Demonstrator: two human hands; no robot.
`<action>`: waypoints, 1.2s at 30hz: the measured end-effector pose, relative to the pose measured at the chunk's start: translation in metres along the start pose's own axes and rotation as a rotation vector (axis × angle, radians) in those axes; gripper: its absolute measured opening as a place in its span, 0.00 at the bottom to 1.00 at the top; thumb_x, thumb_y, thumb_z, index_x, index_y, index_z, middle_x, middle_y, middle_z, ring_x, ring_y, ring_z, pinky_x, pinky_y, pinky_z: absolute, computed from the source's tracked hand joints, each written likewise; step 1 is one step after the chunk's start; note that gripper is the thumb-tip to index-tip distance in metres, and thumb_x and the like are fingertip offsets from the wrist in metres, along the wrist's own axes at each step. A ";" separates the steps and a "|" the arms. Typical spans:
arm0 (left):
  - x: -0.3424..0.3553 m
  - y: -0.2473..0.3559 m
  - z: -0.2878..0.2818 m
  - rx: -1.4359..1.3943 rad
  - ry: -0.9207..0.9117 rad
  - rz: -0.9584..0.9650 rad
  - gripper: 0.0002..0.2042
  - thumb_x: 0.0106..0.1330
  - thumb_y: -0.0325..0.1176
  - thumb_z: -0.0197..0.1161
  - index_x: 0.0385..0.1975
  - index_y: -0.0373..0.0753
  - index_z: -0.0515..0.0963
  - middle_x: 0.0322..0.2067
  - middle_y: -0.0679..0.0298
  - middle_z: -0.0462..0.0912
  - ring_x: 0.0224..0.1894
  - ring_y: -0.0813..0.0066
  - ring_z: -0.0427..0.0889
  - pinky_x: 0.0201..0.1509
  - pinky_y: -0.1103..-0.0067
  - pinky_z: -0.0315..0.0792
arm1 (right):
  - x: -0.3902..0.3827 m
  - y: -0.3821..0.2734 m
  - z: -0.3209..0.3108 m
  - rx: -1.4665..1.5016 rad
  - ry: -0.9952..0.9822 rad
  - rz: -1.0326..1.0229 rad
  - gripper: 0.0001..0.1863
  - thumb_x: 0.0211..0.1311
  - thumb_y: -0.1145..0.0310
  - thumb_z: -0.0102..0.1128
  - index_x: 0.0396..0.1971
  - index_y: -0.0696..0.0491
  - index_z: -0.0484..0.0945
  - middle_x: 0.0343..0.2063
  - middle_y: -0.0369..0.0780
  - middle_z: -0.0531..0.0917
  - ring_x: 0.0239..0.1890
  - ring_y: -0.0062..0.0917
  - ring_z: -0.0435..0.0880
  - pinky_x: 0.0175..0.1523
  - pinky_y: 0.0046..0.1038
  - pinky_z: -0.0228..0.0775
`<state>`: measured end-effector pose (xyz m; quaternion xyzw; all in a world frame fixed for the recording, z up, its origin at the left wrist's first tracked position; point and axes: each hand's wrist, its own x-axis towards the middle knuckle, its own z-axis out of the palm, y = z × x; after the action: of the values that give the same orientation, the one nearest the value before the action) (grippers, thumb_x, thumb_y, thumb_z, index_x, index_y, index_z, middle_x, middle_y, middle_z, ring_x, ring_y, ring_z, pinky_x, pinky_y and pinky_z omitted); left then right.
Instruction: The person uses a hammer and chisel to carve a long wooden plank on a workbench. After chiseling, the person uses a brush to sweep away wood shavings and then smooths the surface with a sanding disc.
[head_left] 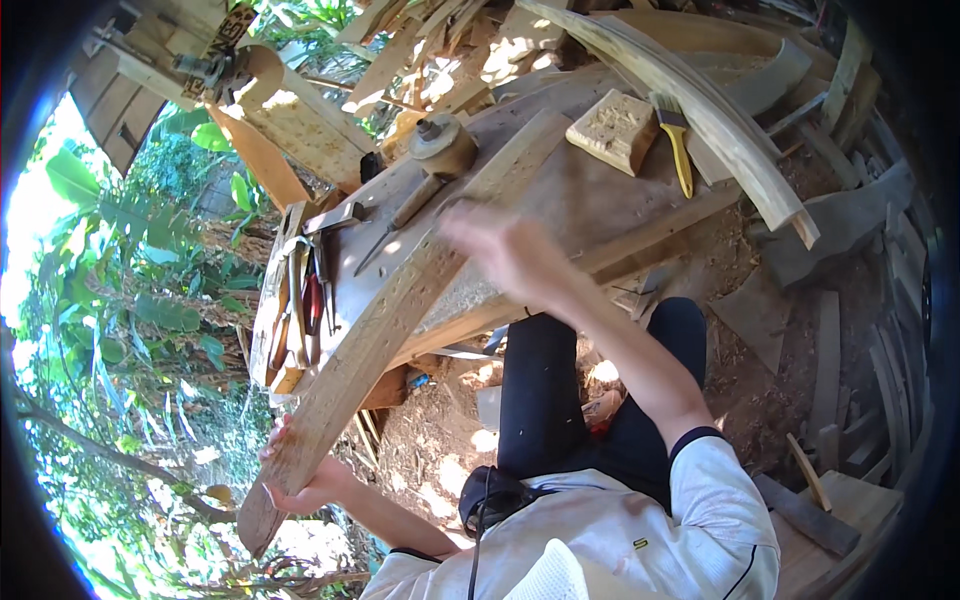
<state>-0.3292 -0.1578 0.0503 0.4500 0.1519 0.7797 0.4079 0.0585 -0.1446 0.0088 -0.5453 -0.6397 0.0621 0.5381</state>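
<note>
A long, pale, pitted wooden board lies diagonally across the workbench, its near end past the bench's left edge. My left hand grips that near end, fingers round its edge. My right hand is over the board's upper middle, smeared by motion; whether it touches the wood I cannot tell. Behind the board lie a wooden mallet and a long thin tool. Chisels and red-handled pliers sit in a rack at the bench's left end.
A carved wooden block and a yellow-handled brush lie at the back right beside curved planks. A clamp-like fixture stands at the upper left. Offcuts pile on the right; shavings cover the ground, and plants grow on the left.
</note>
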 end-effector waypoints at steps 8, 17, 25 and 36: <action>0.009 0.010 0.021 0.001 0.072 -0.035 0.17 0.57 0.41 0.50 0.38 0.33 0.73 0.36 0.50 0.76 0.48 0.55 0.77 0.71 0.50 0.59 | 0.008 0.017 -0.024 -0.030 0.061 0.027 0.16 0.64 0.76 0.59 0.51 0.53 0.82 0.53 0.45 0.83 0.57 0.35 0.81 0.62 0.35 0.75; 0.016 0.019 0.020 0.130 0.164 0.028 0.20 0.56 0.43 0.51 0.38 0.31 0.74 0.36 0.49 0.78 0.46 0.55 0.79 0.69 0.50 0.63 | 0.026 0.037 -0.022 -0.092 0.021 0.212 0.15 0.64 0.74 0.59 0.50 0.53 0.83 0.48 0.42 0.85 0.41 0.32 0.89 0.48 0.29 0.83; 0.051 0.063 -0.053 0.025 0.241 0.041 0.24 0.57 0.48 0.54 0.37 0.26 0.72 0.33 0.49 0.76 0.43 0.47 0.79 0.68 0.47 0.65 | 0.026 0.032 -0.011 -0.152 0.061 0.079 0.12 0.67 0.67 0.61 0.47 0.53 0.85 0.44 0.43 0.87 0.39 0.32 0.90 0.46 0.31 0.82; 0.038 0.050 -0.055 0.014 0.158 0.089 0.23 0.59 0.50 0.58 0.40 0.32 0.72 0.32 0.55 0.74 0.40 0.59 0.77 0.65 0.56 0.66 | 0.016 0.040 -0.011 -0.193 -0.012 0.141 0.08 0.67 0.71 0.58 0.41 0.55 0.84 0.31 0.47 0.86 0.26 0.37 0.85 0.33 0.36 0.77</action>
<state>-0.4093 -0.1524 0.0726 0.3961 0.1689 0.8291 0.3566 0.0946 -0.1222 -0.0032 -0.6377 -0.6060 0.0413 0.4737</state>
